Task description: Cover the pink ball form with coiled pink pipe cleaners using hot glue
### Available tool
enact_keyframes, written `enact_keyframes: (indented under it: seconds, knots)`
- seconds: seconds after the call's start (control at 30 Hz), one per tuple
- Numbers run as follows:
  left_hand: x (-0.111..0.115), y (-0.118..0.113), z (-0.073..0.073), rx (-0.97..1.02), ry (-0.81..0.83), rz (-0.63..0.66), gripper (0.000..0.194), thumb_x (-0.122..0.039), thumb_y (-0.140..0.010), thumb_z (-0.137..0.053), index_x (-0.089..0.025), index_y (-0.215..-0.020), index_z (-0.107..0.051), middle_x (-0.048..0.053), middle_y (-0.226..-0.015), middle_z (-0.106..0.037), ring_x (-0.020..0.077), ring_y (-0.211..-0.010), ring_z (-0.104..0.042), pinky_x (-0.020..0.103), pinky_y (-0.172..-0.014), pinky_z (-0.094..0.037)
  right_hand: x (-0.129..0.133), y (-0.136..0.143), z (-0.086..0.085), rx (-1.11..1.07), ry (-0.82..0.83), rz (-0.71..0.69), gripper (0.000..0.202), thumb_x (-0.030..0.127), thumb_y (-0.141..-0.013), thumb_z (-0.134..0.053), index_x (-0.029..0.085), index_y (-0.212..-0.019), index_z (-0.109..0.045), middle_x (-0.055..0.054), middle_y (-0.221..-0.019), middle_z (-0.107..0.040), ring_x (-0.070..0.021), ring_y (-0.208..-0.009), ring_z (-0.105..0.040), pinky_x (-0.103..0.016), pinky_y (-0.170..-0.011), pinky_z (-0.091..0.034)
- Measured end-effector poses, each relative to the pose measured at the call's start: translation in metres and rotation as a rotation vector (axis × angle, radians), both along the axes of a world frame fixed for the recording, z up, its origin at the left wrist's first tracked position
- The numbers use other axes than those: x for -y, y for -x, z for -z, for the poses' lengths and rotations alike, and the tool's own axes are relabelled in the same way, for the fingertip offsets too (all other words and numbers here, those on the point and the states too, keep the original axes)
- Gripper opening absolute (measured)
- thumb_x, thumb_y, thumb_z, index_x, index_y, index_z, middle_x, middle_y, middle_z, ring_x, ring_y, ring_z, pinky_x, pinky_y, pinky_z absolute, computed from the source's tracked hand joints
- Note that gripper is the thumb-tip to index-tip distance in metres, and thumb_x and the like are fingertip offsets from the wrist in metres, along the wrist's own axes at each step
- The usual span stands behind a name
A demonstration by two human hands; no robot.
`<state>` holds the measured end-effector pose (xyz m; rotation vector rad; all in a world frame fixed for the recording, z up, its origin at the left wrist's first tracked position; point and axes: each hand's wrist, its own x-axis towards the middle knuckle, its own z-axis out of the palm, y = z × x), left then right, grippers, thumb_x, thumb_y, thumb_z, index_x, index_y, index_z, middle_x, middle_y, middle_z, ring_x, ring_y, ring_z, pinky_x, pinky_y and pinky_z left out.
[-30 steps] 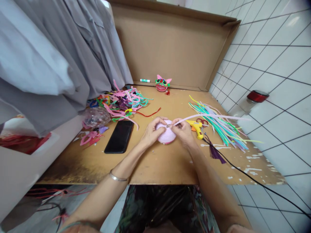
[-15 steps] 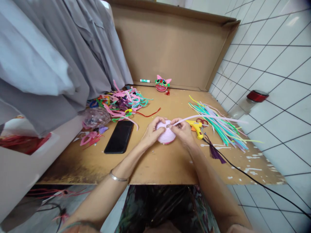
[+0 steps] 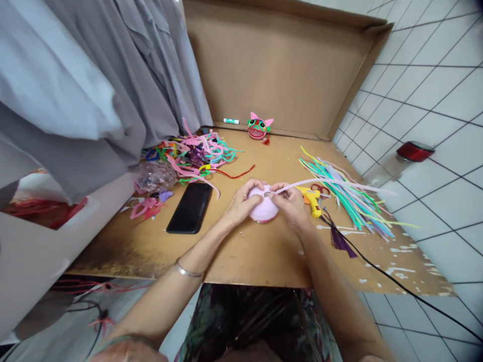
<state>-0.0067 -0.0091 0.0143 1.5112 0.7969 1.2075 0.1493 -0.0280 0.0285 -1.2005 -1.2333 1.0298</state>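
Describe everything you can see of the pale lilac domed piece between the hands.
The pale lilac domed piece is ringed with fine ridges, like coiled pipe cleaner. A small greyish spot shows near its top, a pink edge low on its near side. The left hand grips its left side; the right hand holds a pale lilac strip at its upper right, the free end stretching rightward. Whether it touches the tabletop is unclear.

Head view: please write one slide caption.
Left hand holds a coiled lilac dome; right hand pinches a lilac pipe cleaner, glue gun nearby.

Craft workspace — glue gun (image 3: 313,200), bundled pipe cleaners (image 3: 345,197), white-spotted table (image 3: 241,259), tiled wall (image 3: 439,95)
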Motion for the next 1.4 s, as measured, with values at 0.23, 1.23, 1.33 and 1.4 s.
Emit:
enact_keyframes:
  seconds: [0.23,1.23,1.33,1.4]
  knots:
    - [0.003,0.0,-0.004,-0.05,-0.015,0.004,0.027,-0.028,-0.064,-0.053,-0.019,-0.089,-0.056,0.007,-0.115,-0.065,0.0227,-0.099,-0.061,0.032,-0.082,-0.048,-0.001,-0.001,0.001,-0.052,0.006,-0.016,0.036,0.039,-0.055,-0.08,0.019,-0.078,-0.06,0.003,-0.066,-0.058,-0.0103,-0.058,-0.047,-0.025,-0.056,-0.036]
    - [-0.001,-0.001,0.0,-0.006,-0.001,-0.002,0.027,-0.028,-0.062,-0.056,-0.018,-0.087,-0.058,0.01,-0.119,-0.065,0.0255,-0.104,-0.061,0.036,-0.087,-0.047,-0.005,-0.008,0.002,-0.141,0.016,0.045,0.034,0.044,-0.053,-0.08,0.02,-0.067,-0.06,0.003,-0.06,-0.057,-0.0118,-0.06,-0.047,-0.027,-0.06,-0.038]
    - [-0.001,-0.001,0.001,0.001,-0.003,0.003,0.028,-0.028,-0.062,-0.056,-0.018,-0.088,-0.059,0.011,-0.121,-0.065,0.0273,-0.109,-0.06,0.038,-0.092,-0.046,-0.005,-0.007,0.004,-0.126,-0.007,0.062,0.034,0.046,-0.057,-0.078,0.02,-0.061,-0.056,0.004,-0.057,-0.053,-0.01,-0.056,-0.043,-0.026,-0.057,-0.035]
    - [-0.001,-0.001,0.0,0.003,0.007,0.007,0.028,-0.029,-0.063,-0.057,-0.018,-0.088,-0.059,0.011,-0.123,-0.065,0.0283,-0.112,-0.06,0.04,-0.094,-0.045,-0.005,-0.006,0.005,-0.124,-0.028,0.069,0.035,0.047,-0.059,-0.076,0.02,-0.059,-0.054,0.005,-0.055,-0.051,-0.0092,-0.054,-0.04,-0.025,-0.055,-0.033]
